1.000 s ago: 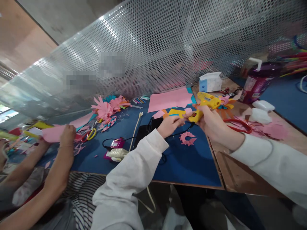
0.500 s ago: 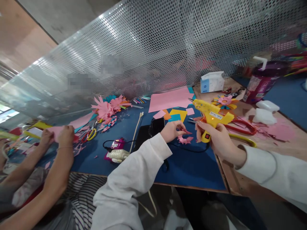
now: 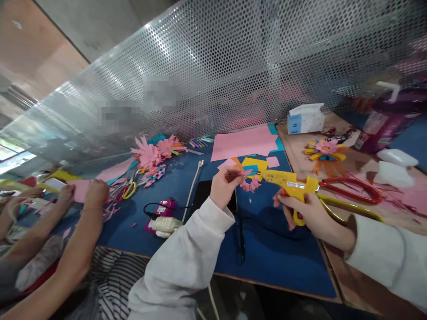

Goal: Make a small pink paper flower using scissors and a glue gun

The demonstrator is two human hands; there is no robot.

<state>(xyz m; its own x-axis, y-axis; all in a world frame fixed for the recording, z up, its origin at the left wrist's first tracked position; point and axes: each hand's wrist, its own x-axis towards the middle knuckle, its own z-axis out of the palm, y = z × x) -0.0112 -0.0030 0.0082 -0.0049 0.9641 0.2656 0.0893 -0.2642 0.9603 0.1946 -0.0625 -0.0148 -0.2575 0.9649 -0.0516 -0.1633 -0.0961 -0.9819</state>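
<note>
My right hand [image 3: 305, 213] is wrapped round the handle of a yellow hot glue gun [image 3: 288, 181], its nozzle pointing left. Pinched in the fingertips of my left hand [image 3: 225, 184] is a pink paper strip with a jagged cut edge [image 3: 250, 183], curled into a loose ring. The gun's tip is right beside this strip; whether the two touch I cannot tell. Behind the strip lie yellow paper [image 3: 258, 165] and a small pink paper square [image 3: 272, 162]. A black phone-like slab [image 3: 202, 195] lies under and left of my left hand.
Red-handled scissors [image 3: 350, 189] lie right of the glue gun, beside a paper flower [image 3: 325, 153]. A large pink sheet [image 3: 243, 143], tissue pack [image 3: 305, 119] and purple cup [image 3: 388, 120] stand or lie behind. At left, a co-worker's hands [image 3: 95, 193] hold pink paper. A purple power adapter [image 3: 163, 211] carries a plug.
The glue gun has tilted to nearly level, and its nozzle has come to the pink strip. My left hand has lifted the strip slightly away from me. The view has shifted a little.
</note>
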